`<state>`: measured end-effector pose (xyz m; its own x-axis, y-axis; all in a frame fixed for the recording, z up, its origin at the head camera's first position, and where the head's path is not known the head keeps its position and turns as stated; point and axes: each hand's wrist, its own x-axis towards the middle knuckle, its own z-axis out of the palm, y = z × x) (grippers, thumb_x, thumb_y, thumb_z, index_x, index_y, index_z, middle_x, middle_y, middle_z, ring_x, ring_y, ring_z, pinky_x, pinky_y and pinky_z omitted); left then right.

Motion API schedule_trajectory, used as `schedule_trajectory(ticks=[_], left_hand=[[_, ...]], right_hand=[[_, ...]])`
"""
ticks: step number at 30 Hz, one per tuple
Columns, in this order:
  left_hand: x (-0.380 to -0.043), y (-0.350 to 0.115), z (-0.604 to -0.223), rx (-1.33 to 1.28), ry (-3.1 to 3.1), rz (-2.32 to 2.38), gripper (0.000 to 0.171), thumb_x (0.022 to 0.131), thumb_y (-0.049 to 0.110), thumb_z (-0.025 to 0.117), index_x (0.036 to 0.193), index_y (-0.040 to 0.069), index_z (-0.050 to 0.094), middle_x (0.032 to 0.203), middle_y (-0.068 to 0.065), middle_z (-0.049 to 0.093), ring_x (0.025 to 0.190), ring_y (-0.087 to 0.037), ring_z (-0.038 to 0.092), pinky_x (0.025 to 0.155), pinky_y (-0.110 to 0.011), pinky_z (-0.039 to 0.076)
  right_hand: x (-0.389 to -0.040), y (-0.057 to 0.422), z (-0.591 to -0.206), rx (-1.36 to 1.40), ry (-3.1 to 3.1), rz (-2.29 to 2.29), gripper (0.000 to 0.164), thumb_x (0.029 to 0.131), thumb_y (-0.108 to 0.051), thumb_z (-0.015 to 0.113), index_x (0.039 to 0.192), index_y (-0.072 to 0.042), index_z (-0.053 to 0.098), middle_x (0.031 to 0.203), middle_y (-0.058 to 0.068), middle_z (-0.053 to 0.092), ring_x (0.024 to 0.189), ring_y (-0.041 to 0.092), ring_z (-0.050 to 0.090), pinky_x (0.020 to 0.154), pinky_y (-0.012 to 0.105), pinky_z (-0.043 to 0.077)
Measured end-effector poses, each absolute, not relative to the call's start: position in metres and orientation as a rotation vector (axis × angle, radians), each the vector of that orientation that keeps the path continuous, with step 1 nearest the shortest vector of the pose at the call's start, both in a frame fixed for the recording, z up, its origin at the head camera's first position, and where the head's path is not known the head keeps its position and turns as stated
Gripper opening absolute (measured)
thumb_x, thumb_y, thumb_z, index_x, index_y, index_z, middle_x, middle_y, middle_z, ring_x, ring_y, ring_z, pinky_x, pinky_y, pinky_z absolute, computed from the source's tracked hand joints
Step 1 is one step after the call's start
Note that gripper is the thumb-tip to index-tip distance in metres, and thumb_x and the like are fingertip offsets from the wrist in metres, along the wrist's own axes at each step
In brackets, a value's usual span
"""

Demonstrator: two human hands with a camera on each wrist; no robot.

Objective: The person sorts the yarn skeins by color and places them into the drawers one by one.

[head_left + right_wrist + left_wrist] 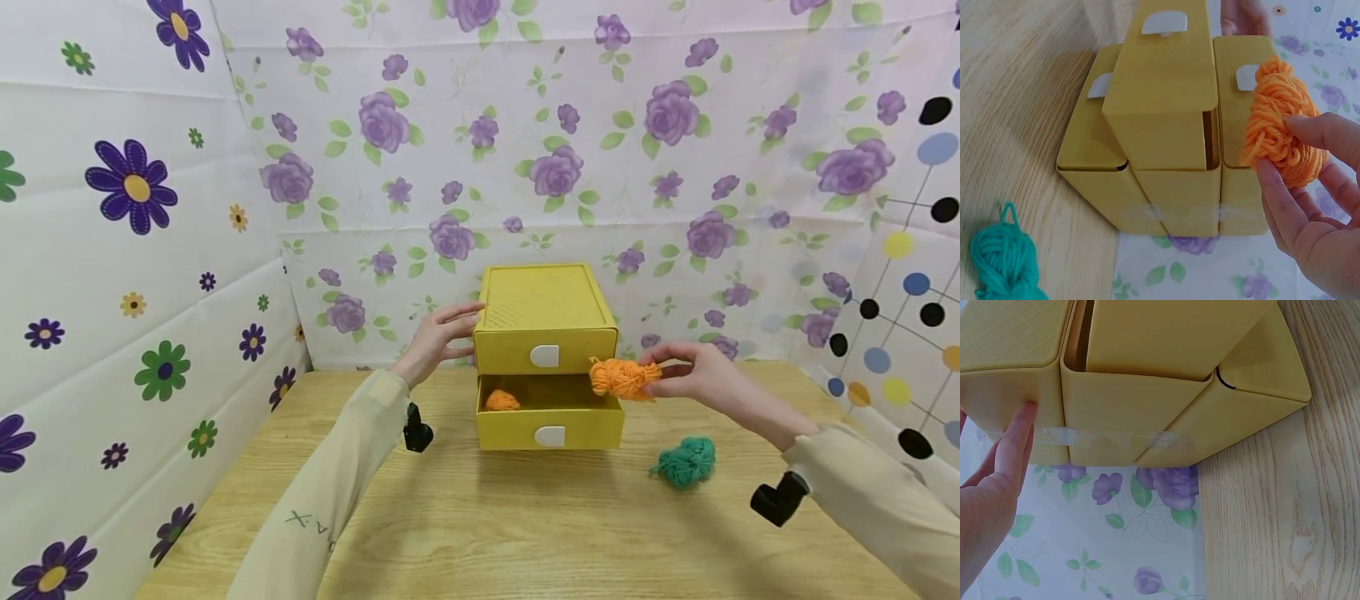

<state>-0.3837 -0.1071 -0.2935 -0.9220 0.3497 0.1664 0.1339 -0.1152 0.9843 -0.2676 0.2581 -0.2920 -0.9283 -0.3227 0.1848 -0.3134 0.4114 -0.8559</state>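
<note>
A yellow drawer cabinet [547, 296] stands on the table with its middle drawer [517, 432] pulled out. Inside that drawer, at its left, lies an orange yarn ball [502, 401]. My right hand [693, 375] pinches an orange yarn bundle [621, 377] between thumb and fingers, above the drawer's right end. The right wrist view also shows this bundle [1282, 128] beside the cabinet front. With fairly straight fingers, my left hand [446, 337] touches the upper left side of the cabinet; one fingertip [1027, 411] rests on that wall in the left wrist view.
A green yarn bundle [686, 462] lies on the wooden table [480, 525], right of the cabinet. The bottom drawer [1088, 134] is closed, as is the top drawer [502, 353]. Flower-patterned sheets [450, 133] hang behind and at the left; a dotted one [915, 317] hangs at the right.
</note>
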Motion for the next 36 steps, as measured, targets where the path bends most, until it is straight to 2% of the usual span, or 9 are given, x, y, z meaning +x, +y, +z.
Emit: schedule_trajectory(ticks=[9, 19, 28, 36], left_hand=[[-0.382, -0.107, -0.293, 0.564, 2.006, 2.163, 0.036, 0.091, 0.017, 0.058, 0.126, 0.010, 0.055, 0.124, -0.006, 0.050, 0.100, -0.027, 0.050, 0.080, -0.041, 0.047], [-0.383, -0.107, -0.293, 0.566, 2.012, 2.158, 0.037, 0.090, 0.018, 0.058, 0.126, 0.009, 0.055, 0.123, -0.007, 0.050, 0.099, -0.027, 0.051, 0.079, -0.040, 0.048], [-0.382, -0.107, -0.293, 0.573, 2.016, 2.156, 0.038, 0.090, 0.019, 0.059, 0.127, 0.008, 0.054, 0.123, -0.008, 0.050, 0.098, -0.027, 0.051, 0.079, -0.040, 0.048], [-0.383, -0.107, -0.293, 0.551, 2.008, 2.169, 0.036, 0.089, 0.018, 0.060, 0.125, 0.010, 0.056, 0.122, -0.006, 0.051, 0.100, -0.027, 0.050, 0.079, -0.040, 0.048]], right_hand=[[-0.277, 0.241, -0.286, -0.697, 2.612, -1.622, 0.037, 0.078, -0.013, 0.073, 0.107, 0.003, 0.058, 0.110, 0.018, 0.053, 0.095, 0.029, 0.057, 0.073, 0.038, 0.050], [-0.283, 0.222, -0.286, -0.711, 2.630, -1.573, 0.031, 0.078, -0.012, 0.073, 0.103, -0.002, 0.060, 0.106, 0.015, 0.053, 0.090, 0.030, 0.057, 0.071, 0.035, 0.050], [-0.289, 0.212, -0.289, -0.776, 2.653, -1.539, 0.027, 0.077, -0.010, 0.073, 0.100, -0.001, 0.061, 0.104, 0.015, 0.054, 0.084, 0.028, 0.058, 0.070, 0.034, 0.049], [-0.292, 0.205, -0.291, -0.827, 2.670, -1.521, 0.024, 0.077, -0.005, 0.072, 0.099, -0.001, 0.061, 0.105, 0.013, 0.054, 0.088, 0.030, 0.055, 0.072, 0.032, 0.049]])
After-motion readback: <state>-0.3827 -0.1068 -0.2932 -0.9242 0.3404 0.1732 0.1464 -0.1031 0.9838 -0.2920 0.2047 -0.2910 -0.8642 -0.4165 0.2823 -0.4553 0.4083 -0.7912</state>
